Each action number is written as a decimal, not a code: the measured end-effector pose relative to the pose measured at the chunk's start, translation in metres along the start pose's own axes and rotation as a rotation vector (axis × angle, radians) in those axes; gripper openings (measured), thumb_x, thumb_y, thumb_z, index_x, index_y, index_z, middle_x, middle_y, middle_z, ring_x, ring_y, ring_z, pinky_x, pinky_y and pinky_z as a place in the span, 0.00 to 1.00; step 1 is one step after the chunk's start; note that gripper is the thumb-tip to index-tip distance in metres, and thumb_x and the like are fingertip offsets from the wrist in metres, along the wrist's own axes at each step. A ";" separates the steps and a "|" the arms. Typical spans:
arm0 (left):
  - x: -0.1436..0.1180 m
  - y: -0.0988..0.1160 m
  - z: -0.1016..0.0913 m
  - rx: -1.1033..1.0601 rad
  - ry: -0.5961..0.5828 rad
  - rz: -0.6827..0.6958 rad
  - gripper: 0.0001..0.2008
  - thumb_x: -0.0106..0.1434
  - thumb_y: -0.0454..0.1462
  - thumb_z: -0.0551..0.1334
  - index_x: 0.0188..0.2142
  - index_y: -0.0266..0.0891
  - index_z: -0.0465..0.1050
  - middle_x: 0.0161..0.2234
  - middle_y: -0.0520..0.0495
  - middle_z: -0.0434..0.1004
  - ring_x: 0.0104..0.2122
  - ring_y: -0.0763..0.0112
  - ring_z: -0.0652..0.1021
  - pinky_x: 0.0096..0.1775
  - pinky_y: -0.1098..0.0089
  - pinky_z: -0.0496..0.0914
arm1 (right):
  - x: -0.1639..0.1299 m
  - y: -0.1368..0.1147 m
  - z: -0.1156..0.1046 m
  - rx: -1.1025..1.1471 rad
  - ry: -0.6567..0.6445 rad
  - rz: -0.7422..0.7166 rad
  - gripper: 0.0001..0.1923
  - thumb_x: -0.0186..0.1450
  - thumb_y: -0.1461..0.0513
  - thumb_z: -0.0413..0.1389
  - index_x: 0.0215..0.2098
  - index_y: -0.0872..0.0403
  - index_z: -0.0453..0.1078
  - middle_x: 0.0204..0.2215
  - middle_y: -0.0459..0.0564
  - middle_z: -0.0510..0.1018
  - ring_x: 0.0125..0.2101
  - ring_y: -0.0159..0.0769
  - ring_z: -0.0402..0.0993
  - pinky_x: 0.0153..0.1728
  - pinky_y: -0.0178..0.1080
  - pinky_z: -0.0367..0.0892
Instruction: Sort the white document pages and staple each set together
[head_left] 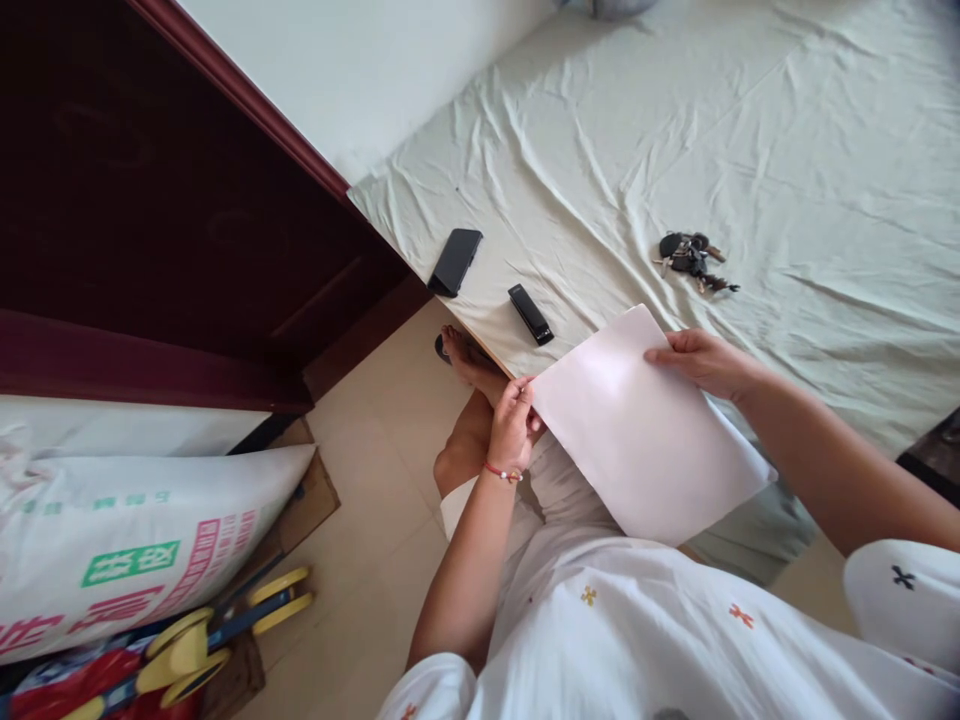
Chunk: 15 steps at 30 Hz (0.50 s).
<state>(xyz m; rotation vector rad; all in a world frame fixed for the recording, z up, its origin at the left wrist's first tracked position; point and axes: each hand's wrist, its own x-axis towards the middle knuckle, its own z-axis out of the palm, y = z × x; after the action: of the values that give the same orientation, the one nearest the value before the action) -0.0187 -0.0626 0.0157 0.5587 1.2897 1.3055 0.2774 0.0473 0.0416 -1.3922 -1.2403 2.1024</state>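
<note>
A white sheet of paper point(637, 430), perhaps several sheets together, is held above my lap. My left hand point(515, 420) pinches its left corner, with a red bracelet on that wrist. On the far right edge, my right hand point(694, 358) grips the paper with the thumb on top and the fingers hidden underneath. Just beyond the paper, a black stapler point(530, 314) lies on the pale green bedsheet. A dark phone or folding case point(455, 262) rests to the left of it, at the bed's edge. The bunch of keys point(694, 258) sits farther right.
The wrinkled bedsheet point(787, 150) spreads ahead and right. At left stand a dark red door point(187, 200), a printed white sack point(150, 530) and a yellow-and-blue wheeled object point(225, 630). My foot point(459, 355) is beside the bed on the tiled floor point(360, 500).
</note>
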 end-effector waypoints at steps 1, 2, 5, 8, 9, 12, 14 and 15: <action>-0.002 -0.002 0.003 -0.025 0.001 -0.020 0.29 0.52 0.57 0.78 0.43 0.40 0.78 0.24 0.58 0.69 0.20 0.81 0.64 0.21 0.75 0.56 | -0.001 -0.001 0.002 -0.008 0.001 -0.018 0.17 0.59 0.49 0.73 0.41 0.50 0.82 0.38 0.53 0.88 0.36 0.49 0.87 0.37 0.46 0.84; -0.004 -0.003 0.006 -0.041 -0.005 -0.039 0.30 0.52 0.57 0.78 0.43 0.40 0.78 0.25 0.56 0.72 0.21 0.79 0.68 0.23 0.74 0.60 | -0.003 -0.003 0.005 -0.026 -0.001 -0.031 0.18 0.59 0.49 0.73 0.41 0.50 0.82 0.38 0.53 0.88 0.36 0.49 0.87 0.36 0.46 0.84; -0.006 -0.010 0.016 -0.056 -0.013 -0.059 0.33 0.52 0.58 0.78 0.47 0.39 0.79 0.34 0.47 0.83 0.34 0.66 0.81 0.38 0.67 0.74 | -0.008 -0.010 0.011 -0.082 -0.014 -0.062 0.20 0.60 0.48 0.73 0.43 0.49 0.82 0.39 0.53 0.87 0.34 0.47 0.86 0.33 0.43 0.83; -0.004 -0.014 0.020 -0.053 0.025 -0.008 0.33 0.52 0.59 0.76 0.47 0.39 0.78 0.39 0.45 0.85 0.40 0.63 0.83 0.43 0.64 0.75 | -0.011 -0.011 0.010 -0.106 -0.002 -0.103 0.21 0.61 0.45 0.72 0.44 0.49 0.81 0.39 0.52 0.87 0.34 0.47 0.86 0.33 0.44 0.83; -0.003 -0.015 0.020 -0.049 0.047 0.007 0.32 0.52 0.59 0.77 0.46 0.40 0.78 0.37 0.47 0.84 0.36 0.67 0.82 0.39 0.67 0.74 | -0.011 -0.011 0.008 -0.122 0.015 -0.115 0.21 0.61 0.44 0.71 0.44 0.49 0.81 0.38 0.52 0.87 0.34 0.48 0.86 0.32 0.44 0.82; 0.001 -0.015 0.017 -0.024 0.092 0.026 0.28 0.50 0.56 0.78 0.39 0.41 0.75 0.26 0.58 0.71 0.22 0.80 0.68 0.24 0.75 0.62 | -0.010 -0.009 0.001 -0.196 0.087 -0.155 0.22 0.61 0.42 0.70 0.43 0.49 0.81 0.33 0.52 0.86 0.32 0.48 0.85 0.28 0.45 0.81; 0.003 -0.016 0.015 0.004 0.102 0.043 0.27 0.51 0.57 0.78 0.37 0.41 0.73 0.23 0.60 0.64 0.19 0.82 0.61 0.21 0.75 0.56 | -0.011 -0.009 -0.002 -0.249 0.114 -0.184 0.23 0.62 0.42 0.69 0.42 0.49 0.81 0.32 0.52 0.85 0.31 0.47 0.84 0.27 0.43 0.80; 0.003 -0.017 0.015 0.018 0.114 0.057 0.27 0.53 0.58 0.77 0.37 0.41 0.73 0.24 0.60 0.63 0.19 0.82 0.61 0.20 0.75 0.56 | -0.011 -0.010 -0.001 -0.273 0.118 -0.198 0.23 0.62 0.41 0.69 0.42 0.50 0.81 0.32 0.52 0.85 0.31 0.46 0.84 0.27 0.43 0.80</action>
<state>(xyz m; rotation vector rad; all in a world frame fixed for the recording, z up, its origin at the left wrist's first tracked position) 0.0005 -0.0593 0.0034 0.5428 1.3893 1.3907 0.2823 0.0460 0.0561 -1.4127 -1.5900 1.7440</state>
